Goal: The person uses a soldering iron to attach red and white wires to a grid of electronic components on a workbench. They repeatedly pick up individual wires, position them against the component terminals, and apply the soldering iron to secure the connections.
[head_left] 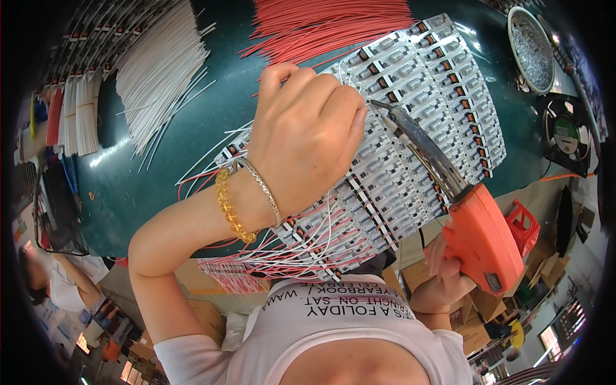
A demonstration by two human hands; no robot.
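Note:
Rows of small white circuit boards [462, 96], each with electronic parts, lie joined in a panel on the green table. My left hand [308, 128] is over the panel's left part, palm down, fingers curled together. What its fingertips pinch is hidden behind the hand; a thin white wire loops beside them. My right hand [449, 266] grips a red soldering gun [487, 237] from below. The gun's dark tip points up and left, close to my left fingers and over the boards. Red and white wires [301, 247] trail from the boards' near left edge.
A bundle of white wires [160, 70] and a pile of red wires [327, 25] lie across the far side. At right are a metal bowl [531, 51] of silvery bits and a small black fan [566, 135]. Another person [77, 282] is at far left.

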